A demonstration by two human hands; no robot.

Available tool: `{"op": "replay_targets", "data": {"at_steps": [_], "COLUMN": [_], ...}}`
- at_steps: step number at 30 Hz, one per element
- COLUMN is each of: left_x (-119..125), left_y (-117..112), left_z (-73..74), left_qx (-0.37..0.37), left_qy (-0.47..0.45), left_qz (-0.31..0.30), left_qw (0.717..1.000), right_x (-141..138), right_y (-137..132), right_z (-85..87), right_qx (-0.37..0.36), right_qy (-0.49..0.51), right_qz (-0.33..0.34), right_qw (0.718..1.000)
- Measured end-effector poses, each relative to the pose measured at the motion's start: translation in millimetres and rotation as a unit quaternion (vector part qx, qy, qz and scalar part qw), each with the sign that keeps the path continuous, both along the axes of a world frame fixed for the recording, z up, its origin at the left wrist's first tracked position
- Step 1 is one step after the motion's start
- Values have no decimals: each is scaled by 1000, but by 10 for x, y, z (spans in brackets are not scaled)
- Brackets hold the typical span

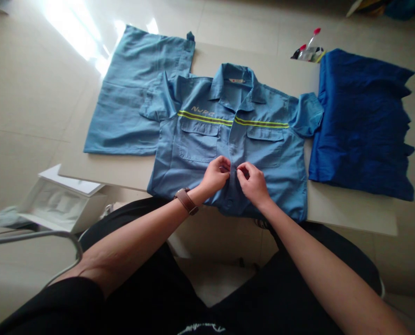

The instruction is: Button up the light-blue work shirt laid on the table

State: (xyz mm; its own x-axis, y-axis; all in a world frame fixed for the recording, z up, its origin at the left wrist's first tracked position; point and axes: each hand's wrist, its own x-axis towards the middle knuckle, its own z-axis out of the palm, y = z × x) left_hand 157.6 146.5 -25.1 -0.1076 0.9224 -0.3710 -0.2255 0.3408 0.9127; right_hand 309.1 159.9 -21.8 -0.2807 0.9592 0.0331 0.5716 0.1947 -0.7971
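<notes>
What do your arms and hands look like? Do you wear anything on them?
The left hand and right hand have no gloves. The left arm wears a wristwatch with a brown leather strap, and it goes up into a black sleeve. The right arm is bare, with no watch.

- Lettering (202, 112) on the chest of the blue work shirt (196, 144) is read as "NJRC"; the last letter may be a G.
- The small collar label (236, 80) is too small to be read.
- White print on the black top (200, 329) is cut off by the frame and cannot be read.
</notes>
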Motion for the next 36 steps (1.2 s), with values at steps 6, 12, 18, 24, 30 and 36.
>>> {"op": "replay_targets", "data": {"at_steps": [6, 12, 18, 24, 30, 36], "left_x": [-1, -2, 17, 18, 34, 31], "left_y": [2, 8, 10, -21, -16, -14], "left_z": [-36, -13, 46, 67, 51, 30], "left_qx": [39, 35, -27, -30, -70, -115], "left_qy": [35, 32, -20, 13, -85, -113], "left_qz": [-16, -6, 30, 59, 77, 104], "left_qw": [998, 999, 999, 998, 991, 981], "right_x": [-5, -6, -9, -24, -31, -26], "right_y": [-5, -6, -6, -17, -18, -21], "right_z": [4, 7, 10, 20, 41, 37], "right_qx": [19, 22, 15, 26, 26, 29], "right_qy": [11, 22, 25, 23, 17, 19], "right_qz": [-2, 7, 12, 17, 22, 25], "right_qw": [1000, 999, 1000, 999, 999, 999]}}
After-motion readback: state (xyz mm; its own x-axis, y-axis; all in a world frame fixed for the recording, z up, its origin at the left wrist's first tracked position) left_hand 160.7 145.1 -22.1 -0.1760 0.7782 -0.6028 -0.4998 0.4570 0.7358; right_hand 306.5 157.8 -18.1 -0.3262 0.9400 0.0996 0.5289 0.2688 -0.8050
